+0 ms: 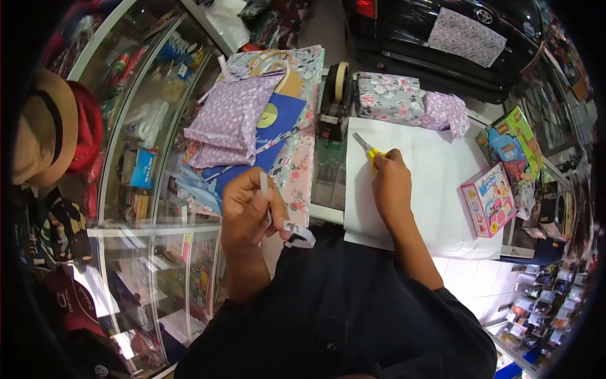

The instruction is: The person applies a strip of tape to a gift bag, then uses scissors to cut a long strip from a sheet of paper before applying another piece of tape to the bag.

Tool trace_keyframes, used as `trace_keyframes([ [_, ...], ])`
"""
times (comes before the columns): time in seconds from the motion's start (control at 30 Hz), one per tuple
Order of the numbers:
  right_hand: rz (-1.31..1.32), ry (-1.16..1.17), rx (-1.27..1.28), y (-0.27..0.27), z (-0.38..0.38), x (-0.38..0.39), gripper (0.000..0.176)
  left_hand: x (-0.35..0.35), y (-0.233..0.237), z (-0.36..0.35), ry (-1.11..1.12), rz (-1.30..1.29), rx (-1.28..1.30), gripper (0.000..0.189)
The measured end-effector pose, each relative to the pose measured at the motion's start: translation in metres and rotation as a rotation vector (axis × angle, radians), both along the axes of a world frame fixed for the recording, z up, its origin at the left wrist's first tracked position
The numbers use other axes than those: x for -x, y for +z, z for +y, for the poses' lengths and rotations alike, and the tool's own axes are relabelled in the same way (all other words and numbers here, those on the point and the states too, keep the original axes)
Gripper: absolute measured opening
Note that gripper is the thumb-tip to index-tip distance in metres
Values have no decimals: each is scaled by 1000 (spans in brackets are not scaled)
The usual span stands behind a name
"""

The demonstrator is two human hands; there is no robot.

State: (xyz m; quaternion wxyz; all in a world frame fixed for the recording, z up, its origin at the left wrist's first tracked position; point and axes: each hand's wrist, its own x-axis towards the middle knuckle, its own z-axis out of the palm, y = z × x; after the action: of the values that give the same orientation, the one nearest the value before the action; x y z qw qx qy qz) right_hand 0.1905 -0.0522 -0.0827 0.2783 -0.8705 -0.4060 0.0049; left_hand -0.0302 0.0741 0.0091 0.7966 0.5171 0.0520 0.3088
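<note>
My left hand point(251, 207) is raised in front of my chest, fingers pinched on a thin pale strip point(264, 183). A small curled white-and-grey scrap point(299, 235) hangs by its lower fingers. Over the white paper sheet point(435, 183), my right hand point(392, 183) grips scissors point(366, 146) by their yellow handles, the blades pointing away from me. A lilac floral gift bag point(233, 117) lies on blue and floral wrapping sheets point(293, 202) beyond my left hand. A tape dispenser point(334, 95) with a roll stands between the two work areas.
Behind the white sheet sit a grey floral wrapped box point(389, 95) and a lilac wrapped bundle point(445, 112). A pink toy box point(489, 199) and a green package point(517, 139) stand at its right. Glass display cases point(158, 237) line the left; a black car point(454, 38) is behind.
</note>
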Motion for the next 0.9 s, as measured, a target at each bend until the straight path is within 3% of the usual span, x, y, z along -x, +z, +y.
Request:
trace_keyframes([
  [0.2,27,2,144,27,-5,6,13,15,-18,-1,-27,16,10,27],
  [0.27,-13,42,-207,39,-4,10,17,19,-27,0,-102,5,92,27],
  [0.33,477,372,-371,62,-6,20,29,18,-29,-3,-94,62,93,27],
  [0.4,891,747,-249,67,-10,30,39,15,-31,-7,-87,126,99,27],
  [0.47,1258,883,-281,57,-7,46,38,13,-39,-7,-82,100,10,29],
  [0.6,1256,817,-98,58,-1,47,26,21,-52,5,-47,-135,111,32],
  [0.67,1101,820,-34,62,-2,41,15,32,-49,7,4,-116,187,36],
  [0.73,1110,787,-112,63,-1,42,12,47,-45,15,97,207,37,35],
  [0.8,1081,720,-237,56,0,42,12,54,-38,19,107,242,17,34],
  [0.9,1123,673,-173,60,1,41,12,67,-33,26,103,328,-47,34],
])
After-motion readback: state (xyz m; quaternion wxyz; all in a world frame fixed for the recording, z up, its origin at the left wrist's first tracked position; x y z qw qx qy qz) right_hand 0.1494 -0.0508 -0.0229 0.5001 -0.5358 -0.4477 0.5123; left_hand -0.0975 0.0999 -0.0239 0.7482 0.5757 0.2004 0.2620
